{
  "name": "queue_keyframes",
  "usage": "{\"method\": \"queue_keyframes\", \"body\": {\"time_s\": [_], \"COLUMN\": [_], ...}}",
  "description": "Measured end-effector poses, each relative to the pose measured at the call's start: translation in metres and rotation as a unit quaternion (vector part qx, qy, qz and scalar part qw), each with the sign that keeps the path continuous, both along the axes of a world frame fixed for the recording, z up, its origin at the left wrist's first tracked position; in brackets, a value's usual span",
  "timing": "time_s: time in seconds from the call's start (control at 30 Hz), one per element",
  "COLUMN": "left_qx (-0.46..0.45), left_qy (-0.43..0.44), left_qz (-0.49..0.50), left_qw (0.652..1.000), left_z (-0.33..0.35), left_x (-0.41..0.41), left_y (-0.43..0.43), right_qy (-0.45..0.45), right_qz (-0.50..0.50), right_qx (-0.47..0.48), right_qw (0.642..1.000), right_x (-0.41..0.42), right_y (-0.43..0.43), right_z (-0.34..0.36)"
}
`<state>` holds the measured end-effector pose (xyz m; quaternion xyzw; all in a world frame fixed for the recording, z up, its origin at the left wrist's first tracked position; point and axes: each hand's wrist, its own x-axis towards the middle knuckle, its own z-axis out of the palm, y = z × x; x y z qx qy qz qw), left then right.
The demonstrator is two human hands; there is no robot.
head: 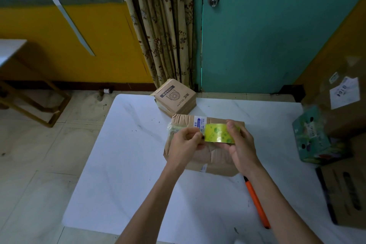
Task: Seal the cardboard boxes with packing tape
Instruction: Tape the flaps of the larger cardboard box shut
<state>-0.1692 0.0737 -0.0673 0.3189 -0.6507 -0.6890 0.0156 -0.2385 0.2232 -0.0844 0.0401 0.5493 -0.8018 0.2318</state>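
An orange cutter (257, 202) lies nearest on the desk (128, 174). Beyond it, the right hand (240, 146) grips the tape roll (219, 132) while the left hand (185, 142) pinches its edge, probably the loose end, just above 1 box (210, 157). No fresh strip looks laid yet. A 2nd box (176, 98) waits farther back, so sealing has barely begun.

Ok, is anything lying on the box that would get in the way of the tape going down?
Nothing visible. The tape roll sits in the right hand, the left hand pinching its end, just over the box; nothing lies on its visible top.
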Motion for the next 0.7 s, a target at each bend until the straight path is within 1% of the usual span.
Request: {"method": "queue_keyframes", "body": {"time_s": [0.1,0.13,0.17,0.33,0.5,0.57,0.7], "left_qx": [0.098,0.120,0.122,0.069,0.039,0.030,-0.009], "left_qy": [0.004,0.005,0.006,0.004,0.011,0.012,0.006], "left_qz": [-0.016,-0.011,-0.004,0.041,0.051,0.052,0.054], "left_qw": [0.995,0.993,0.993,0.997,0.998,0.998,0.998], "left_z": [0.007,0.007,0.006,0.000,-0.001,-0.001,0.003], "left_x": [0.002,0.002,0.001,-0.002,-0.005,-0.005,-0.005], "left_y": [0.004,0.004,0.004,0.002,0.003,0.003,0.003], "right_qy": [0.011,0.016,0.026,0.099,0.162,0.178,0.189], "right_qz": [0.004,0.001,-0.007,-0.011,-0.027,-0.028,-0.021], "right_qx": [0.006,0.011,0.024,0.114,0.167,0.175,0.161], "right_qw": [1.000,1.000,0.999,0.988,0.972,0.968,0.968], "right_x": [0.001,0.002,0.002,0.002,0.005,0.007,0.010], "right_y": [-0.002,-0.003,-0.004,-0.008,-0.012,-0.013,-0.015], "right_z": [0.001,0.003,0.002,0.003,0.003,0.001,0.004]}}
